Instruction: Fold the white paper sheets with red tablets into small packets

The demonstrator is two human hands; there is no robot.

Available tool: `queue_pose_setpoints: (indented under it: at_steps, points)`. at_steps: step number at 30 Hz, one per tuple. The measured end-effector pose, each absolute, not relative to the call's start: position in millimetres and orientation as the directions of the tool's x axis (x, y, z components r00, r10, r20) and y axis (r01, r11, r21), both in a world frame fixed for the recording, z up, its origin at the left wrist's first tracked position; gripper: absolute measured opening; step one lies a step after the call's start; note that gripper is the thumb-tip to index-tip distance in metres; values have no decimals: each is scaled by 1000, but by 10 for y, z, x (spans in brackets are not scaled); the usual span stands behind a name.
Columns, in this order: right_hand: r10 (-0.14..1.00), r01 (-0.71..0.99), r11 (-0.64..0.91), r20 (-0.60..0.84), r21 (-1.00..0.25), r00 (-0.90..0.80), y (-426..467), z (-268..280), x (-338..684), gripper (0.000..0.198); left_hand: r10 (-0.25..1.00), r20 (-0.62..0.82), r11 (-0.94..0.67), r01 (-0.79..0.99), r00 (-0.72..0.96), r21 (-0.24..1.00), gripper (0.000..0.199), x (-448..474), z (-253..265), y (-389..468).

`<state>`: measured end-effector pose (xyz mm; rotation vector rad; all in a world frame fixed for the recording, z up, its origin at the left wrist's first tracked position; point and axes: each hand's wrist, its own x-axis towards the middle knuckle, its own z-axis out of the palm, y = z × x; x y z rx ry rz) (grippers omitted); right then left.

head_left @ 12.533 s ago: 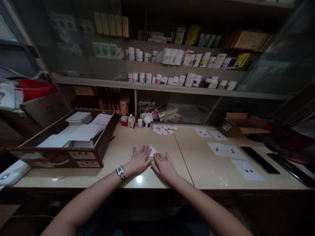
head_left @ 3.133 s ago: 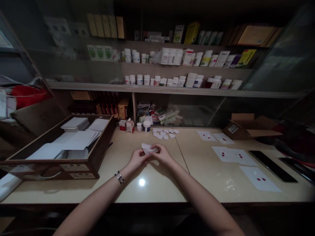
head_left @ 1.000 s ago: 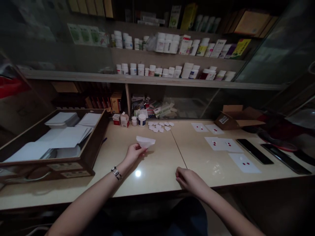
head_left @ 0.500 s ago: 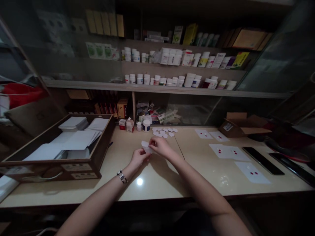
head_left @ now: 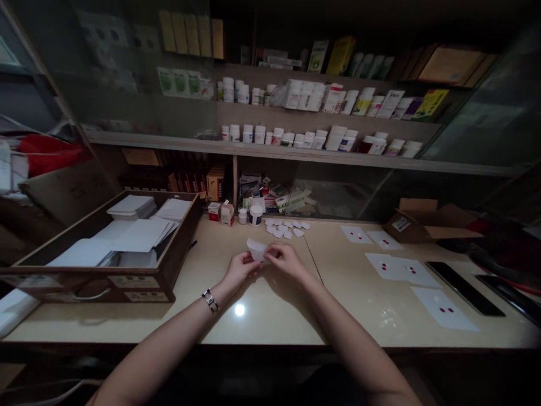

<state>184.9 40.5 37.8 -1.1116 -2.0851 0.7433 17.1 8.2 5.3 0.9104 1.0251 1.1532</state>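
Observation:
A small sheet of white paper [head_left: 256, 248], partly curled or folded, is held between my two hands above the counter. My left hand [head_left: 240, 268] pinches its lower left edge, and a metal bracelet is on that wrist. My right hand [head_left: 287, 259] grips the paper's right side with thumb and fingertips. Just beyond lie several small folded white paper packets [head_left: 285, 228]. To the right, white paper squares [head_left: 380, 265] lie flat with red and white pills on them. Part of the held paper is hidden by my fingers.
An open drawer box [head_left: 169, 276] of white paper stacks stands at left. Small medicine boxes [head_left: 227, 214] and a white jar [head_left: 256, 216] stand at the back. At right are a cardboard box [head_left: 401, 225] and a black phone [head_left: 465, 288]. Shelves [head_left: 262, 149] of bottles rise behind.
My right hand has shifted slightly right and down along the paper, and more of the sheet now shows, curling upward. The whole view has turned a little to the left.

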Motion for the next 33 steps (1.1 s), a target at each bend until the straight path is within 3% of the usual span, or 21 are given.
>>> queue_pose_setpoints:
  at_steps: [8,12,13,17,23,33]
  points:
    - [898,459,407,253,-790,-360,388,262,1818,10,990,-138,139,-228,21,964,35,149,8,124]
    - [948,347,278,198,-896,-249,422,175,1817,49,974,-183,204,-169,133,964,34,138,35,115]
    - [953,313,245,168,-918,-254,434,156,1814,50,972,-182,206,-161,152,965,34,138,43,113]
    - [932,219,158,73,-963,-354,466,96,1790,23,980,-168,185,-180,104,966,40,133,53,117]
    - [918,215,216,122,-952,-378,434,72,1745,26,977,-212,215,-256,39,942,48,126,18,135]
    - [922,289,248,133,-925,-364,488,-22,1722,18,968,-252,245,-227,-3,943,35,127,-25,151]
